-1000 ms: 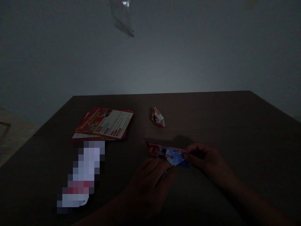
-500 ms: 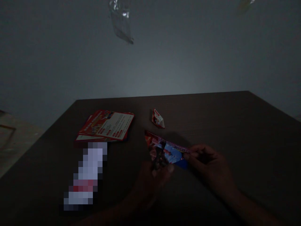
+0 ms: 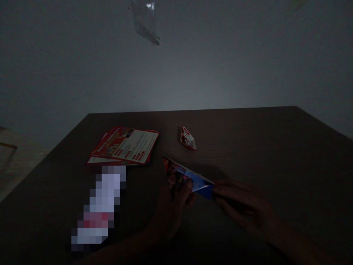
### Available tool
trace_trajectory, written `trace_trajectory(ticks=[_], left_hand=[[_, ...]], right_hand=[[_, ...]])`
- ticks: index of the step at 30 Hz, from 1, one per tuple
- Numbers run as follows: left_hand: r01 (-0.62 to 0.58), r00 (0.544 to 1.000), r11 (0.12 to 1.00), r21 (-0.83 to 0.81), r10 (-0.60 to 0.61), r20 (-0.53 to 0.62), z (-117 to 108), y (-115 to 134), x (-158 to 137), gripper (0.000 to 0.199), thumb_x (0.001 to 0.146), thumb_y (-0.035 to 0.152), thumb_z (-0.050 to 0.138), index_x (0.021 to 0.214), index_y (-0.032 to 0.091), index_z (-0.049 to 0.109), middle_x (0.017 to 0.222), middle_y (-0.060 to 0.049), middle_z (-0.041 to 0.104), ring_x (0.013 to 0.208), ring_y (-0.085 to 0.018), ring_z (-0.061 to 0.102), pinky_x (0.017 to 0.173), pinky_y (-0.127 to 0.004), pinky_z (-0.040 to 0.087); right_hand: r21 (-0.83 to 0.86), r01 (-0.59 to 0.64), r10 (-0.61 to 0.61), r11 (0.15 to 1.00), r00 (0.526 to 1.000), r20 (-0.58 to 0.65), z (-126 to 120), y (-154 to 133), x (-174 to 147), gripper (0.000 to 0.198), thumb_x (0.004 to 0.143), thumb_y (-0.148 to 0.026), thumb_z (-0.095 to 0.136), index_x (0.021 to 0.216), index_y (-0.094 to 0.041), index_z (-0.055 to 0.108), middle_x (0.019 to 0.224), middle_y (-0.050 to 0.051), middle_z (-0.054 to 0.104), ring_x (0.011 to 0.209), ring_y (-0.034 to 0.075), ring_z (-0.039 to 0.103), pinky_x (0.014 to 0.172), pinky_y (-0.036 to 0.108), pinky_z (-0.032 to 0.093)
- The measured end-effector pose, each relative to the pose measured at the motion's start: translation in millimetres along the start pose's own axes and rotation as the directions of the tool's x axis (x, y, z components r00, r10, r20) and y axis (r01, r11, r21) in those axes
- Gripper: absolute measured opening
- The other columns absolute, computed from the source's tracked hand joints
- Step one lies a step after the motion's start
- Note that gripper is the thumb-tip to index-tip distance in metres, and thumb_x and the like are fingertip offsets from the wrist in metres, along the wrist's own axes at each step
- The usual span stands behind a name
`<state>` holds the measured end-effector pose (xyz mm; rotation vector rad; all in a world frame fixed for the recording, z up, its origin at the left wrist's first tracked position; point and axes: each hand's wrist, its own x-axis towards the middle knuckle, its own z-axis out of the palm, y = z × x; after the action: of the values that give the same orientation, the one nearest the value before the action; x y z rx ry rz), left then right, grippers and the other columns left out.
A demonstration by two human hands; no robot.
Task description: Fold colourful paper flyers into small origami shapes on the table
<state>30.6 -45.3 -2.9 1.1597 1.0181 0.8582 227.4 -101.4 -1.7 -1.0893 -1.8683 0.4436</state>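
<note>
A folded glossy paper (image 3: 198,180), printed in red, dark and blue, is held above the table between my two hands. My left hand (image 3: 172,209) grips its lower left part, with the thumb lying across the printed face. At its right corner, my right hand (image 3: 245,206) pinches the paper between thumb and fingers. Just beyond the paper, a small folded red and white paper piece (image 3: 188,139) rests on the table, apart from both hands.
Left of my hands lies a stack of red and white printed leaflets (image 3: 129,145). In front of it is a blurred-out pale long object (image 3: 102,202). The dark wooden table (image 3: 248,136) meets a grey wall, where a clear plastic bag (image 3: 145,22) hangs.
The folded paper has shifted slightly left and its top edge looks narrower. My left thumb has come up onto its face, and my right fingers have straightened along its right corner.
</note>
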Motion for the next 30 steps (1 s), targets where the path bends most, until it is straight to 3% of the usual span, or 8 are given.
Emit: trace_trajectory(ticks=[4,10,14,17,24,30], left_hand=[[0.023,1.000,1.000,-0.014,-0.023,0.010,2,0,-2,0.026,0.084,0.040,0.058,0.074,0.016,0.055,0.061,0.000,0.057,0.056,-0.012,0.052,0.053,-0.023,0.041],[0.025,1.000,0.999,-0.021,-0.025,0.013,4,2,-3,0.027,0.084,0.037,0.058,0.068,0.017,0.052,0.057,0.002,0.054,0.053,-0.011,0.051,0.052,-0.022,0.041],[-0.003,0.999,0.998,-0.064,0.005,0.040,6,7,-5,0.021,0.083,0.036,0.059,0.075,0.017,0.053,0.062,0.002,0.054,0.056,-0.011,0.051,0.052,-0.022,0.042],[0.012,0.999,0.999,-0.045,-0.010,0.036,8,10,-6,0.021,0.081,0.034,0.060,0.072,0.017,0.052,0.060,0.003,0.054,0.055,-0.010,0.051,0.052,-0.021,0.042],[-0.034,0.995,0.994,0.100,0.025,0.091,6,6,-9,0.028,0.085,0.039,0.056,0.068,0.017,0.053,0.058,0.001,0.055,0.055,-0.011,0.053,0.054,-0.022,0.042],[-0.048,0.992,0.982,0.183,0.026,0.119,4,-1,-10,0.029,0.087,0.043,0.054,0.074,0.017,0.056,0.062,0.000,0.058,0.058,-0.013,0.054,0.056,-0.023,0.042]], right_hand=[[-0.111,0.101,-0.099,0.989,0.995,0.025,4,1,-1,0.051,0.079,-0.002,0.060,0.124,-0.026,0.055,0.112,0.006,0.067,0.095,0.016,0.066,0.074,0.023,0.056],[-0.173,0.064,-0.072,0.983,0.997,-0.038,4,-4,0,0.057,0.079,-0.005,0.061,0.132,-0.025,0.050,0.116,0.008,0.066,0.100,0.018,0.066,0.082,0.027,0.056],[-0.070,-0.027,0.027,0.997,1.000,0.003,3,-10,9,0.044,0.079,-0.009,0.061,0.119,-0.028,0.062,0.104,0.007,0.072,0.089,0.019,0.070,0.072,0.027,0.059],[0.047,-0.120,0.122,0.992,0.991,-0.046,4,-12,15,0.039,0.078,-0.011,0.064,0.111,-0.030,0.067,0.098,0.005,0.074,0.084,0.020,0.071,0.068,0.028,0.060],[0.345,-0.346,0.404,0.872,0.908,-0.110,11,-12,16,0.029,0.072,-0.011,0.071,0.091,-0.033,0.074,0.087,-0.001,0.076,0.077,0.018,0.072,0.069,0.026,0.060],[0.413,-0.389,0.482,0.824,0.864,-0.148,13,-17,15,0.025,0.068,-0.011,0.073,0.081,-0.032,0.076,0.076,-0.003,0.076,0.067,0.014,0.072,0.063,0.020,0.058]])
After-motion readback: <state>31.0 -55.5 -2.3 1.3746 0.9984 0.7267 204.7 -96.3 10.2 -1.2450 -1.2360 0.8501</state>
